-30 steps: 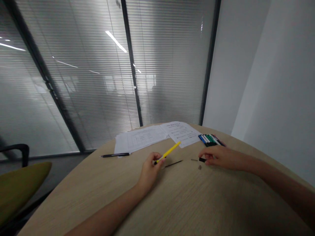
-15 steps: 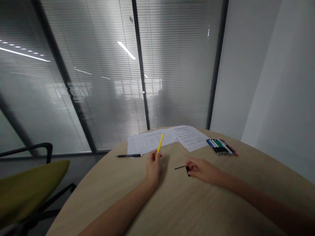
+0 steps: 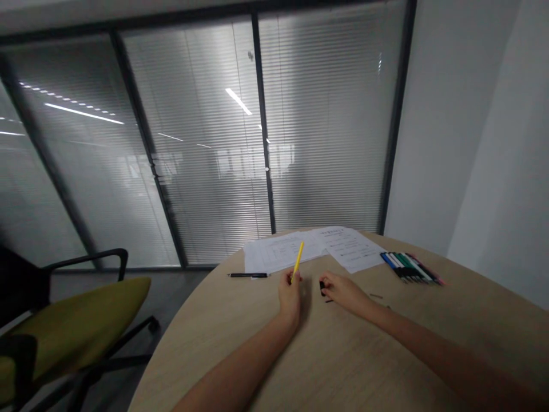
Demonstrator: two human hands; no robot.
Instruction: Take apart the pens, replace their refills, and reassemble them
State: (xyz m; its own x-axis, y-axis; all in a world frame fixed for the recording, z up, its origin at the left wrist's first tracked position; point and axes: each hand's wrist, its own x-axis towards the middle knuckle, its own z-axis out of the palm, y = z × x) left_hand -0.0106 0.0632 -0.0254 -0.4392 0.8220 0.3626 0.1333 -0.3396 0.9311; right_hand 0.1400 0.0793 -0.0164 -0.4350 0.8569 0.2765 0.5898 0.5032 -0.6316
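My left hand (image 3: 290, 294) is closed around the lower end of a yellow pen-like stick (image 3: 298, 260), which points up and away. To its right, my right hand (image 3: 342, 290) pinches a small black piece (image 3: 322, 288), perhaps a pen cap or grip; its exact kind is unclear. The two hands are apart, with the black piece just above the table. A thin dark stick (image 3: 329, 301) lies partly under my right hand. Beyond the right wrist lies another small thin piece (image 3: 376, 296). Left of my left hand, a black pen (image 3: 249, 275) rests on the table.
Printed paper sheets (image 3: 274, 252) cover the far side of the round wooden table (image 3: 223, 337). A row of several pens (image 3: 412, 268) in mixed colours lies at the right. A green chair (image 3: 98, 312) stands at the left, and a glass partition with blinds (image 3: 206, 206) rises behind.
My right hand has moved left, closer to my left hand, carrying the black piece. The thin dark stick is now mostly covered by it. The head view has turned left.
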